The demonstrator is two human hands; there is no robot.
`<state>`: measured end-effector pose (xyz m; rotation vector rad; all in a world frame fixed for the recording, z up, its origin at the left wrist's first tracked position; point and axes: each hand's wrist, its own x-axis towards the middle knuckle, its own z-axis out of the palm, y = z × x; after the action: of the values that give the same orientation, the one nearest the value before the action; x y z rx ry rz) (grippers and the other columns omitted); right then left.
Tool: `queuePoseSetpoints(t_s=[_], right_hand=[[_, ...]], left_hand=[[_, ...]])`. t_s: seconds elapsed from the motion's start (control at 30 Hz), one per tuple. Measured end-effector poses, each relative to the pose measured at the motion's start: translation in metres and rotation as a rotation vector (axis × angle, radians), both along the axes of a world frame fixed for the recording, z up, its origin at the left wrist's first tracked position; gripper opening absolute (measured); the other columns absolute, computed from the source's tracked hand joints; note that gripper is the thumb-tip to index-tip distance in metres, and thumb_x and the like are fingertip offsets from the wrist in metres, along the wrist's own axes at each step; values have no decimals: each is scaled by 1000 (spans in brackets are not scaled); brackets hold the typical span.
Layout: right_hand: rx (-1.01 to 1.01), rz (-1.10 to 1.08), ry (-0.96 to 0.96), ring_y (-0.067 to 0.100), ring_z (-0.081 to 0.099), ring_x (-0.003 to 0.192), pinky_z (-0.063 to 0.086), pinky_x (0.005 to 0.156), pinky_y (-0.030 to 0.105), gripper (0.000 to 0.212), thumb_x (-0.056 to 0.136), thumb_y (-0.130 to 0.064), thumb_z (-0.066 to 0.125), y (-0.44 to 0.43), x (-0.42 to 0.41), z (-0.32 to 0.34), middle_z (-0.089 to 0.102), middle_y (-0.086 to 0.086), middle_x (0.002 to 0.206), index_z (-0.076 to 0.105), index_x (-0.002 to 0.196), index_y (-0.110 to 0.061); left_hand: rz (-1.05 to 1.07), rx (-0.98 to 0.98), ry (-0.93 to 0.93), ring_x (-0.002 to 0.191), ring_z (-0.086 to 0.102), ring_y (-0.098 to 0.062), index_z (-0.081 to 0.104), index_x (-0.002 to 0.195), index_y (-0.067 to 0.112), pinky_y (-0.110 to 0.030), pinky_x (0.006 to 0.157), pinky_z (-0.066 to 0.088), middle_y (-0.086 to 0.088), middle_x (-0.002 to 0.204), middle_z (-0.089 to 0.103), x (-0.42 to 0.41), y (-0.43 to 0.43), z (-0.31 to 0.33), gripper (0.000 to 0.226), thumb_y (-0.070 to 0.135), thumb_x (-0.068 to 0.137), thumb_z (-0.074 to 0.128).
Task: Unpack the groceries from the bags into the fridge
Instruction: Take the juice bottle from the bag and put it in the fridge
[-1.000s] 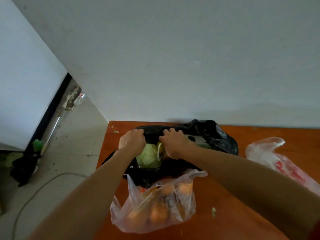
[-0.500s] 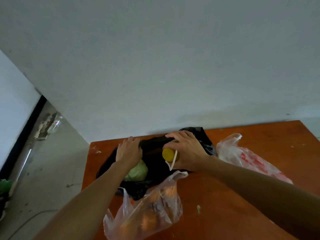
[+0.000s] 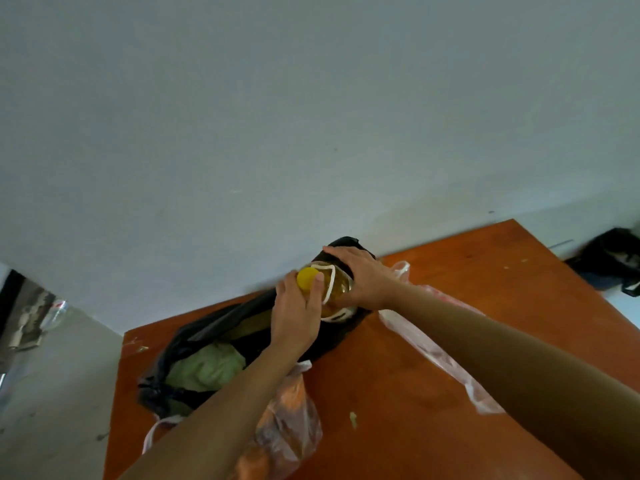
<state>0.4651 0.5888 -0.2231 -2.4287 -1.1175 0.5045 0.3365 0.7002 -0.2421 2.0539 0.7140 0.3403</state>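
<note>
A black plastic bag lies open on the orange table, with a pale green cabbage inside it. A bottle of yellow oil with a yellow cap and a white carry handle sticks up out of the bag's far end. My left hand grips the bottle's neck just below the cap. My right hand wraps around the bottle's body from the right. The bottle's lower part is hidden by the bag and my hands.
A clear bag with orange produce lies at the table's near edge under my left arm. A clear bag with red print lies under my right arm. A dark bag sits on the floor at far right. Grey floor lies to the left.
My right hand has lifted the oil bottle up out of the black bag. My left hand left the bag's rim and took hold of the bottle's neck. The camera has swung right.
</note>
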Motion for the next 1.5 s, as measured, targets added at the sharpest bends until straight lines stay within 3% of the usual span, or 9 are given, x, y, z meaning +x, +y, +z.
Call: queuePoseSetpoints(t_s=[0.1,0.2,0.3,0.6,0.8,0.9,1.17,1.37,1.5], right_hand=[[24,-28,197,24,28,140,31,112,42,95,72,-31,75,-16,32,-6,27,4,154,22,151,-32],[-6,-87,65,28,33,139,35,106,41,80,84,-27,64,-22,70,-16,26,6,156,22,151,-35],[-187,73,-104,31,32,139,38,104,48,66,93,-32,52,-12,83,-36,19,2,160,20,151,-37],[-345,61,-213,27,60,110,52,88,39,33,96,-13,45,-12,87,-141,61,5,119,53,127,-21],[-528,83,-246,28,47,122,33,106,54,47,98,-21,44,-34,72,-185,46,8,134,33,144,-21],[-540,115,-249,27,42,126,18,111,60,47,99,-23,41,-42,64,-188,43,6,136,33,144,-20],[145,-408,126,23,60,105,47,88,36,30,97,-26,46,-28,96,-139,64,3,111,64,119,-15],[1,-478,343,20,60,95,51,81,36,66,93,-64,36,25,62,-140,62,2,110,42,135,-13],[11,-722,518,16,63,72,52,56,29,63,87,-69,45,27,56,-150,66,3,93,56,106,-10]], left_hand=[[74,31,40,121,49,-28,32,143,17,-42,98,45,-7,137,45,6,1,1,71,64,90,27],[113,74,30,122,48,-29,28,146,26,-41,98,41,-7,140,43,15,9,3,54,51,99,32],[112,113,56,112,53,-26,36,136,33,-46,95,48,-5,129,51,28,21,4,49,58,94,31],[204,67,91,74,51,-7,51,100,13,-24,59,40,2,84,55,55,63,8,21,34,97,49],[434,-186,125,88,63,-36,56,87,15,-60,70,55,-14,93,62,37,100,-23,23,33,94,43],[530,-375,121,92,65,-39,61,98,10,-60,66,57,-17,99,65,25,100,-43,27,32,94,46],[596,-632,108,95,66,-36,65,104,10,-43,58,58,-19,106,68,18,102,-67,35,38,96,45],[618,-757,151,91,66,-33,60,107,15,-54,66,58,-17,105,67,10,102,-69,51,60,90,44],[597,-704,221,91,65,-32,56,100,9,-56,64,58,-14,101,63,-6,92,-77,51,57,85,59]])
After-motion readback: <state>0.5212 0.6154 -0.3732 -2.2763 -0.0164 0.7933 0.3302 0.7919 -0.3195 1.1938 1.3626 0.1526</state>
